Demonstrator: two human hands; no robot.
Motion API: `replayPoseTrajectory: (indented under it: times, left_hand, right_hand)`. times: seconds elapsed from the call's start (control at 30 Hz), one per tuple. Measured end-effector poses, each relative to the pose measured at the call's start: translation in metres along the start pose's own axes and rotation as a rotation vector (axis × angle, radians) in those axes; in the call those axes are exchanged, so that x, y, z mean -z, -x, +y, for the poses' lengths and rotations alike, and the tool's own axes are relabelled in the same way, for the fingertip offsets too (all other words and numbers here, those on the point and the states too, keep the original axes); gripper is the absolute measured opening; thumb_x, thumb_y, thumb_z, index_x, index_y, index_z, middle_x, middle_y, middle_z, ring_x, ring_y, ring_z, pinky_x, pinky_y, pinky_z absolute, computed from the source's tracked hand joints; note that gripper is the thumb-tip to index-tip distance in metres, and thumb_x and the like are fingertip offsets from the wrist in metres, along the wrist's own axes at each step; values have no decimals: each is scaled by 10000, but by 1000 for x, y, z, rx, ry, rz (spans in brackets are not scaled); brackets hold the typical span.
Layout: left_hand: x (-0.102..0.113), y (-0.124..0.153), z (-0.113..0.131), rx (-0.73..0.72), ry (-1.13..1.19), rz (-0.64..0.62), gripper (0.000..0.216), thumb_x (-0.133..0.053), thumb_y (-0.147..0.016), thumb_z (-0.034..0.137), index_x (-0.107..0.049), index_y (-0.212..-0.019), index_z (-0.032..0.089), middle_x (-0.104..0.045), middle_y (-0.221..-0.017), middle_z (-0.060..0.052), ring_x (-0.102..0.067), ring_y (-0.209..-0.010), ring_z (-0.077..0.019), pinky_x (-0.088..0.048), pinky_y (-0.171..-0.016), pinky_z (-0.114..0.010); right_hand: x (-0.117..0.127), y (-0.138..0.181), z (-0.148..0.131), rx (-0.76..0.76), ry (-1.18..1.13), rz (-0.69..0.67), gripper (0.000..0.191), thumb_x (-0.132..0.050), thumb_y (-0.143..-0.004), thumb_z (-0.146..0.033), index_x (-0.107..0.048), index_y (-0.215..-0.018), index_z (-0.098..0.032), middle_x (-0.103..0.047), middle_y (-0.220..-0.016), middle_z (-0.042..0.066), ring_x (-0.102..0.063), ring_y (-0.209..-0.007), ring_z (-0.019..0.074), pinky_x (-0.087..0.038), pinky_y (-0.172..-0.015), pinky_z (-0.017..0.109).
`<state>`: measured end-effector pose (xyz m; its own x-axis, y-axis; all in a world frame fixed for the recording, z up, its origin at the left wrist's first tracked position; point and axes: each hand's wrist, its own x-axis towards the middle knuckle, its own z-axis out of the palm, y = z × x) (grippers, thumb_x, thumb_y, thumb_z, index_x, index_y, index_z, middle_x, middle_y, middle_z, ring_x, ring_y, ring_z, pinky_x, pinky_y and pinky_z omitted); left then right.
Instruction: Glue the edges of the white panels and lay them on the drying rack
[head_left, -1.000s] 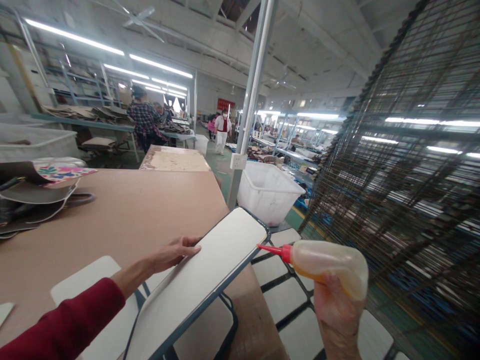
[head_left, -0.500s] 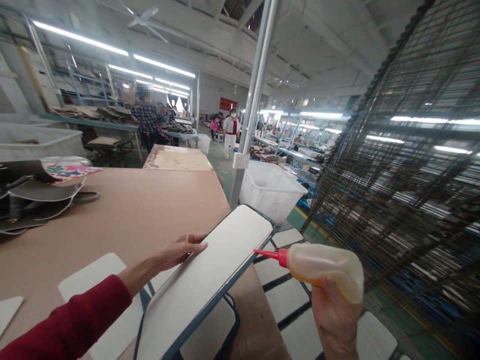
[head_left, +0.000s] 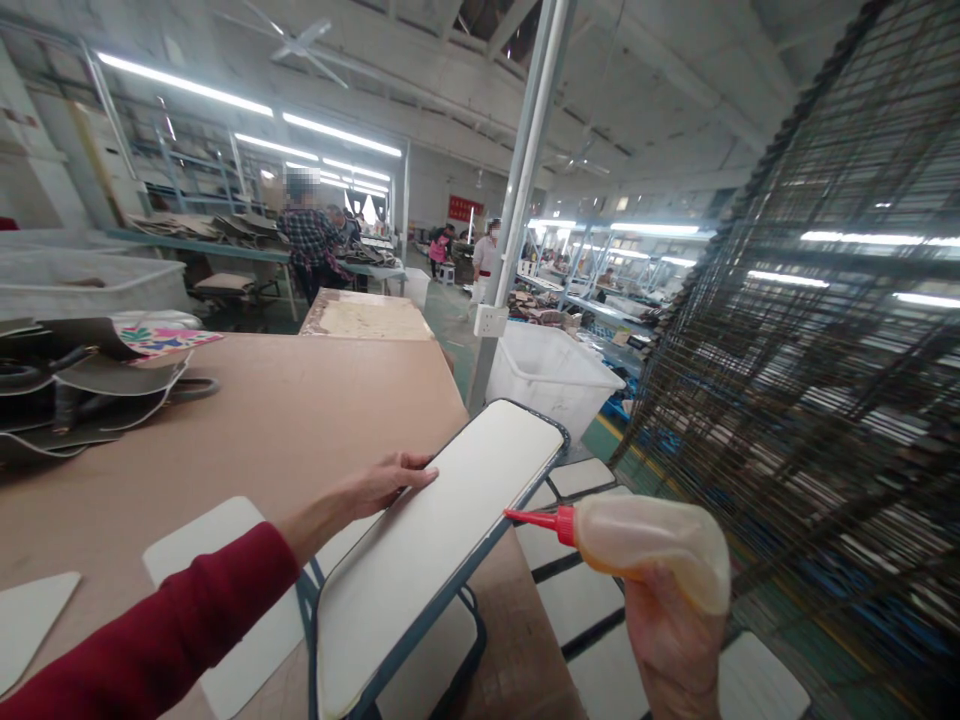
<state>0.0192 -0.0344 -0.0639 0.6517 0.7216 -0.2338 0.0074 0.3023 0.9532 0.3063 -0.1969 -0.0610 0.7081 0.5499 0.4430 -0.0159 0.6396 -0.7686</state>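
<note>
My left hand point(head_left: 394, 480) grips the far-left edge of a long white panel point(head_left: 442, 540) with rounded corners and a dark blue-grey rim, its thumb on the white face. The panel is held tilted above the table. In my right hand point(head_left: 671, 625) is a soft, clear squeeze bottle point(head_left: 649, 540) with amber liquid, tipped sideways. Its red nozzle point(head_left: 536, 519) points left, the tip at the panel's right edge. Beneath the raised panel lies another white piece with a dark rim point(head_left: 431, 655), partly hidden.
Loose white panels point(head_left: 225, 590) lie on the brown table point(head_left: 322, 400). Dark bag pieces point(head_left: 97, 390) are heaped at its left. More rimmed panels point(head_left: 574, 600) lie at the right, below a wire rack point(head_left: 810, 330). A post point(head_left: 517, 200) and white bin point(head_left: 555, 370) stand ahead. Several people are farther back.
The nozzle tip has shifted along the panel's right edge, away from the far corner and toward me. The view has turned slightly left. A person in the background is now partly behind the post.
</note>
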Motion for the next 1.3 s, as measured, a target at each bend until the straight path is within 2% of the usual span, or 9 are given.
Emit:
replayPoseTrajectory:
  times: [0.2, 0.57, 0.73, 0.87, 0.93, 1.1, 1.3]
  left_hand:
    - [-6, -8, 6, 3, 22, -21, 569, -832, -650, 391, -698, -1132, 120, -756, -975, -106, -696, -863, -229, -530, -746, -279]
    - [-13, -27, 13, 18, 65, 10, 548, -887, -539, 401, -728, -974, 108, -761, -844, -105, -697, -763, -222, -534, -717, -293]
    - [-20, -31, 22, 11, 51, 43, 575, -901, -490, 417, -723, -934, 97, -754, -794, -100, -697, -750, -235, -535, -682, -297]
    - [-23, -37, 27, 14, 60, 57, 594, -911, -456, 404, -719, -922, 90, -754, -795, -113, -695, -745, -245, -546, -693, -320]
    - [-23, -39, 29, 21, 62, 58, 591, -913, -448, 393, -719, -916, 89, -756, -806, -121, -693, -733, -245, -551, -694, -331]
    - [-26, -43, 34, 34, 51, 81, 522, -896, -483, 345, -725, -911, 98, -761, -837, -120, -692, -720, -238, -554, -681, -330]
    - [-27, -49, 41, 21, -4, 124, 508, -910, -432, 349, -736, -842, 106, -763, -866, -122, -683, -708, -233, -555, -659, -328]
  right_hand:
    - [4, 2, 2, -13, 3, 0, 423, -815, -657, -285, -661, -1044, -210, -709, -904, 37, -659, -800, 205, -571, -696, 307]
    - [1, 3, -4, -55, -74, -5, 456, -846, -629, -263, -674, -1047, -207, -712, -885, 34, -664, -797, 181, -579, -692, 241]
    - [5, 4, 0, -42, -64, -14, 512, -834, -655, -263, -654, -1134, -232, -688, -1052, 51, -651, -862, 202, -585, -799, 335]
    - [9, 3, 3, -52, -23, -35, 546, -816, -675, -288, -628, -1185, -235, -664, -1122, 74, -647, -947, 262, -584, -816, 429]
    - [10, 3, 2, -49, -30, -41, 540, -818, -670, -292, -634, -1175, -231, -674, -1094, 68, -649, -935, 253, -580, -820, 413]
    - [6, 4, -3, -27, -71, -35, 487, -834, -644, -269, -670, -1099, -221, -702, -998, 43, -652, -850, 188, -578, -762, 282]
    - [4, 6, -5, -38, -64, -48, 549, -835, -651, -294, -639, -1161, -240, -682, -1068, 44, -647, -898, 206, -580, -787, 325]
